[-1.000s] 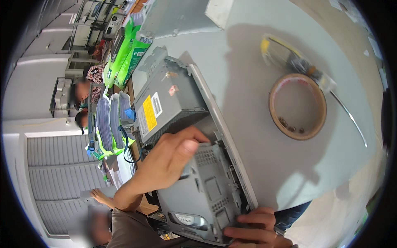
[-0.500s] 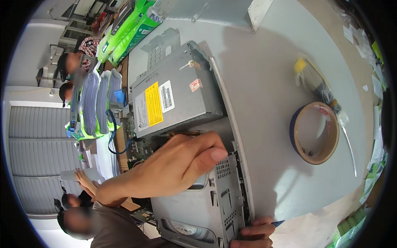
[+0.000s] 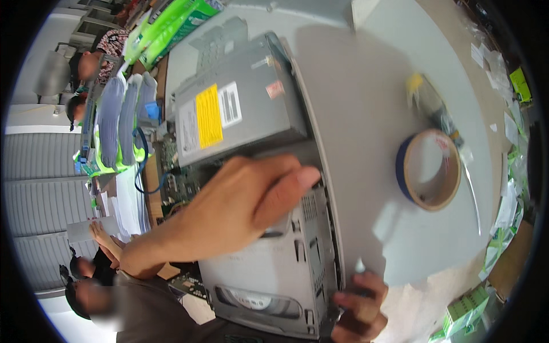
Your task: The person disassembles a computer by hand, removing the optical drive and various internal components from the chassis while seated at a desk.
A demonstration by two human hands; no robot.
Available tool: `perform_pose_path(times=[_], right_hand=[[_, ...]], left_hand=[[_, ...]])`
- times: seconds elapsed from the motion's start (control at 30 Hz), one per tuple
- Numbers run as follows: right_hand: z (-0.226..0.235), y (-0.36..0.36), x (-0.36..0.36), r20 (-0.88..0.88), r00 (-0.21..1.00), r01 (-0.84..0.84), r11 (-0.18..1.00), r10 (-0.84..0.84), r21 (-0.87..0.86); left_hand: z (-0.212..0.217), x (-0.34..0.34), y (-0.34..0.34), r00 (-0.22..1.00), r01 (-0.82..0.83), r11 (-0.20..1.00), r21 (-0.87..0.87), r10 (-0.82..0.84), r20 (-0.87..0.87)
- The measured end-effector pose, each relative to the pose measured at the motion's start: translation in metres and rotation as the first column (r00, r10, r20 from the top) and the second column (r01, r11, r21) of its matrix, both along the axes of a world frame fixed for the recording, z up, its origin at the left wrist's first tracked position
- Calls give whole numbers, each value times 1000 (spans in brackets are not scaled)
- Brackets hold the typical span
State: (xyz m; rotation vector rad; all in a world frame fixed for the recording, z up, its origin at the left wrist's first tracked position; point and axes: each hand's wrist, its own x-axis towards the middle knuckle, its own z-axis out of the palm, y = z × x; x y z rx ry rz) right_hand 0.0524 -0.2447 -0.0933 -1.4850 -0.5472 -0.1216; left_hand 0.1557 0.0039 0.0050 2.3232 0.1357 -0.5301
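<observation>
An opened computer case lies before me, its long metal edge [image 3: 318, 134] toward the table's bare side. My left hand [image 3: 251, 194] reaches in from the left, closed between the power supply [image 3: 243, 123] with its yellow label and the perforated metal drive cage [image 3: 251, 266]. Its thumb presses by the case edge; the other fingers curl underneath, and what they grip is hidden. Through the cage's slot shows a silver drive [image 3: 251, 299]. At the cage's lower right corner, my right hand [image 3: 363, 308] is curled, with a small pale tip showing above its fingers. It is blurred.
To the right, a tape roll [image 3: 405, 171] stands near a yellow-ended screwdriver [image 3: 440, 117], with small dark bits inside the roll. Green packs [image 3: 171, 34] and stacked grey-blue bundles [image 3: 111, 123] lie at the far left. A circuit board [image 3: 184, 186] shows inside the case. Other people sit along the left.
The view has shifted, so the case and tape roll sit higher and further left. My right fingers have come off the case edge and curled. My left hand stays at the drive cage.
</observation>
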Motion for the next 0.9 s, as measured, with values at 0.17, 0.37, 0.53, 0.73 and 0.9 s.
perform_pose_path(times=[0.17,0.37,0.53,0.73,0.9], right_hand=[[2,-5,2,-217,968,85,979,-125,-185],[-1,-10,8,-314,949,-17,995,-13,-95],[-2,-5,3,-275,958,45,992,-76,-118],[-15,-7,-5,-152,977,133,983,-152,-130],[-18,-8,-3,-148,980,118,985,-137,-129]], left_hand=[[-12,-2,-5,981,-157,987,-25,158,111],[12,-38,10,739,-12,947,321,-208,641],[66,-121,-28,562,-424,787,448,-159,812],[28,-153,-86,741,-462,465,755,-266,617],[-2,-132,-74,674,28,635,772,-582,455]])
